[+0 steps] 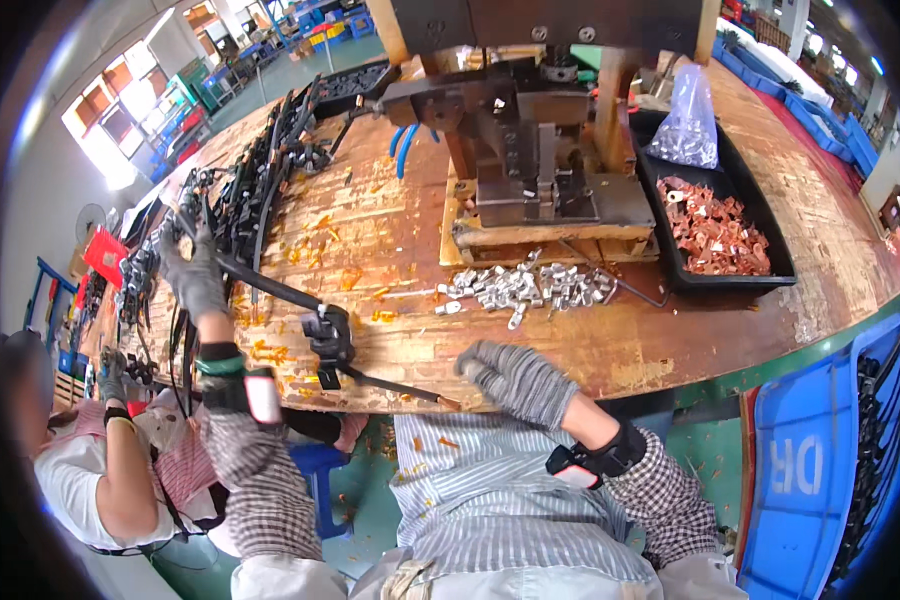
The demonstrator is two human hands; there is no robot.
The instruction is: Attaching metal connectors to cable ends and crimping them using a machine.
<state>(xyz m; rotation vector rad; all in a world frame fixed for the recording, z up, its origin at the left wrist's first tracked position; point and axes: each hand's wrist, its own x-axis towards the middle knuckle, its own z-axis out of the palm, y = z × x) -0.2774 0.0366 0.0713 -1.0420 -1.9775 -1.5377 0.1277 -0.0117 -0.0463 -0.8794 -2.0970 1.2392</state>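
Observation:
My left hand (195, 275), in a grey knit glove, reaches out to the left among the dark cables and is closed around a black cable (270, 288); its fingertips are partly blurred. From there the cable slants toward me across the table, through a black moulded connector (328, 338), to a copper-coloured end (450, 403) near the front edge. Just right of that end is my gloved right hand (522, 382), its fingers loosely stretched leftward with nothing seen in them. Silver metal terminals (530, 287) lie heaped beyond it, before a press (535, 180).
Black cables (260, 190) pile up at the left. A black tray (780, 270) holds copper pieces (715, 230) and a clear bag (690, 120). Blue-handled pliers (403, 148) lie by the press. At right stands a blue bin (800, 440) of cables; a co-worker (110, 470) sits left.

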